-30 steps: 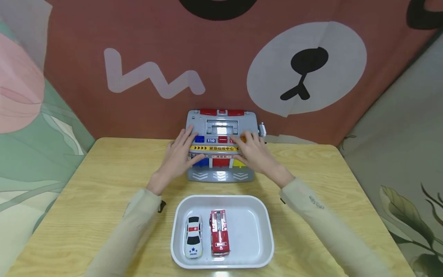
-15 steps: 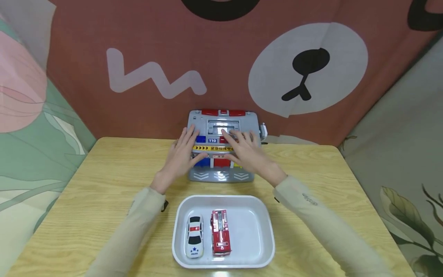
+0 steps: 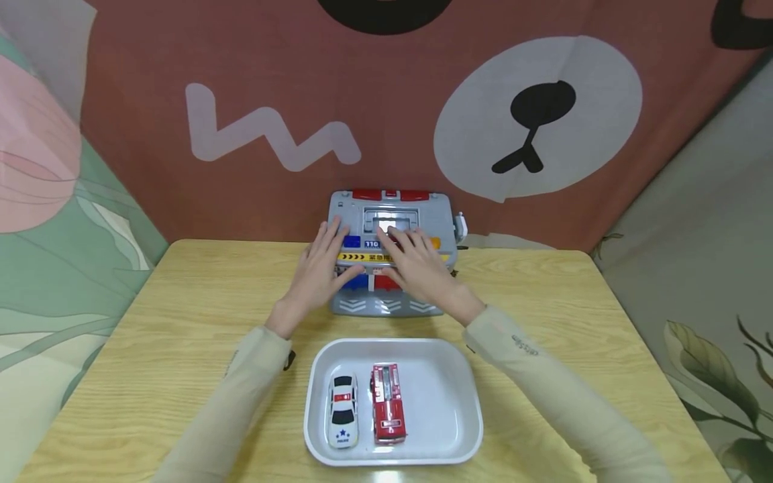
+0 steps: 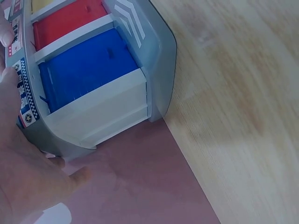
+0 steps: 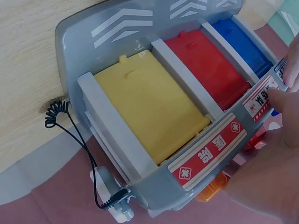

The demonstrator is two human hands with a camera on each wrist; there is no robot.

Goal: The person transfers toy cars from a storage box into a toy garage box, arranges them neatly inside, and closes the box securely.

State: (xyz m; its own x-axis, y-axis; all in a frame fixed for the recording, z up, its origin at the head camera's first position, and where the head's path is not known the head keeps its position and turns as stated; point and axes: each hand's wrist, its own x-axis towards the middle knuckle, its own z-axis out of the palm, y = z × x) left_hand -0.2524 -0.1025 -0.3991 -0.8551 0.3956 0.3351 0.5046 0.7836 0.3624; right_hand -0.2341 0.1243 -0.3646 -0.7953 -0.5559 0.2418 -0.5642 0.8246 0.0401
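Note:
A grey toy garage (image 3: 350, 208) stands against the wall at the table's back, with red lights, coloured buttons and a yellow sign strip. Its blue door (image 4: 88, 70), red door (image 5: 205, 65) and yellow door (image 5: 149, 102) are down. My left hand (image 3: 314, 272) rests on the garage's left side, fingers extended past the blue button (image 3: 351, 241), thumb at the front edge. My right hand (image 3: 423, 272) lies over the middle, fingertips around the red button, which they hide. Its thumb touches the front label above the red door. The orange button (image 5: 212, 186) shows beside it.
In front stands a white tray (image 3: 443, 456) holding a white police car (image 3: 343, 410) and a red fire truck (image 3: 388, 402). A white handset (image 5: 112, 196) with a coiled black cord hangs on the garage's right side. Behind is a printed cloth wall (image 3: 272, 201).
My right hand has moved left across the garage, from the right-hand buttons to the middle, uncovering the orange button. My left hand has stayed at the left side.

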